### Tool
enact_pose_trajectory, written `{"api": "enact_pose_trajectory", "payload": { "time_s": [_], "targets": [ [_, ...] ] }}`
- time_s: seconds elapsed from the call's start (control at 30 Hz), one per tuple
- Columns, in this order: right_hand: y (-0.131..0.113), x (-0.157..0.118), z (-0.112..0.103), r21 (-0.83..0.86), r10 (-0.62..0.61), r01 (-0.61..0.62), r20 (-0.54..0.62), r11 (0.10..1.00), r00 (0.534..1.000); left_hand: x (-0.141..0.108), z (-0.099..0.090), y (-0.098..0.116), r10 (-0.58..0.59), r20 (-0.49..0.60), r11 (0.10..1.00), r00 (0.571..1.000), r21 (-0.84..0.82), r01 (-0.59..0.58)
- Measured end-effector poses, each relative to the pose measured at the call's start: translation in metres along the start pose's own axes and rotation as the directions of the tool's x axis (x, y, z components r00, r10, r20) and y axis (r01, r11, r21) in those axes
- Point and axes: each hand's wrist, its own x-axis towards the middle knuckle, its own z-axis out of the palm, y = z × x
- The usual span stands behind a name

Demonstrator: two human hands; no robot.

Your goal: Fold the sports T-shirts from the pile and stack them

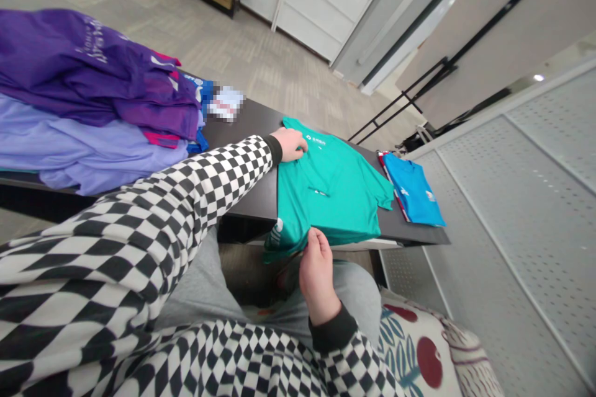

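Observation:
A green T-shirt (344, 186) with small white print lies spread on the dark table (261, 189), its near left part hanging over the front edge. My left hand (292, 144) rests at the shirt's upper left edge with bent fingers pressed together on the fabric. Lower down, my right hand (319, 260) pinches the shirt's near edge between thumb and fingers. The fabric between the two hands is slightly creased.
Purple shirts (107, 74) and a lavender garment (93, 149) are heaped at the left. Folded blue shirts (414, 189) lie at the table's right end, beside a perforated grey panel (503, 198). A patterned cushion (414, 347) is at the lower right.

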Motion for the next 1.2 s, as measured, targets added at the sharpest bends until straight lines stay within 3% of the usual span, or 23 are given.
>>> {"api": "enact_pose_trajectory", "payload": {
  "time_s": [0.2, 0.43, 0.63, 0.7, 0.93, 1.1, 1.2],
  "targets": [
    [-0.006, -0.001, 0.0, 0.024, 0.007, -0.012, 0.188, 1.0, 0.982, -0.001, -0.001, 0.001, -0.005, 0.007, 1.0, 1.0, 0.008, 0.005],
    [-0.013, -0.01, -0.005, -0.039, -0.052, 0.056, 0.1, 0.998, 0.994, -0.005, -0.003, 0.004, 0.025, -0.008, 0.999, 1.0, -0.026, -0.025],
    [-0.005, -0.007, 0.002, -0.034, 0.013, -0.01, 0.084, 0.999, 0.996, -0.008, -0.003, 0.024, 0.208, -0.059, 0.978, 0.976, -0.001, -0.209],
    [-0.005, -0.007, 0.003, -0.032, 0.018, -0.015, 0.091, 0.999, 0.996, -0.008, 0.002, 0.032, 0.249, -0.021, 0.968, 0.968, -0.015, -0.249],
    [-0.004, -0.005, 0.004, -0.025, 0.015, -0.012, 0.109, 1.0, 0.994, -0.006, 0.01, 0.051, 0.217, 0.056, 0.976, 0.975, -0.034, -0.215],
    [0.005, -0.003, 0.006, -0.039, 0.004, -0.001, 0.078, 0.999, 0.997, -0.007, 0.015, 0.062, 0.163, 0.176, 0.986, 0.971, -0.07, -0.152],
    [0.005, -0.002, 0.007, -0.05, 0.006, -0.002, 0.079, 0.999, 0.997, -0.008, 0.018, 0.067, 0.157, 0.12, 0.986, 0.98, -0.073, -0.149]
  ]
}}
